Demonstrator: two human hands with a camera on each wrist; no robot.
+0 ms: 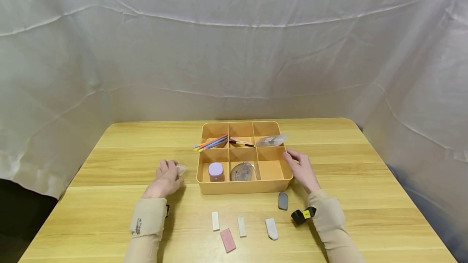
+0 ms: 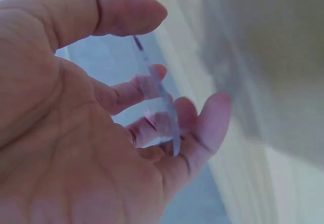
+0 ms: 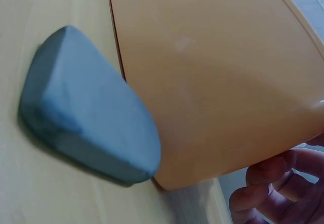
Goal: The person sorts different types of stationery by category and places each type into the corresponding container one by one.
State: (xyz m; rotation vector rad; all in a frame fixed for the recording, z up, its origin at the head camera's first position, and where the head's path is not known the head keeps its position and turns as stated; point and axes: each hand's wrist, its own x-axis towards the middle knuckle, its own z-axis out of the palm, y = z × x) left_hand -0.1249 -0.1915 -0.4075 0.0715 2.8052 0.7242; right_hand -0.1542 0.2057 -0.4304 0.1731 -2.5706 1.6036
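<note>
My left hand [image 1: 167,180] is over the table left of the organizer box, pinching a thin clear plastic piece [image 1: 181,169] between thumb and fingers. In the left wrist view that clear piece [image 2: 164,97] appears nearly edge-on, so its full outline is hidden. The orange organizer box [image 1: 241,187] has several compartments. At its right side wall, my right hand [image 1: 301,170] grips the rim. Curled fingers [image 3: 271,171] show against the outside of the box in the right wrist view. Inside stand a lilac-lidded jar [image 1: 216,171] and a round clear item [image 1: 242,172].
Colored pencils [image 1: 213,143], a yellow-black pen [image 1: 241,143] and a clear packet [image 1: 272,140] lie in the back compartments. In front are a dark grey eraser-like block [image 1: 283,201], a light grey one [image 1: 271,229], a pink block [image 1: 228,240] and two whitish blocks [image 1: 215,221].
</note>
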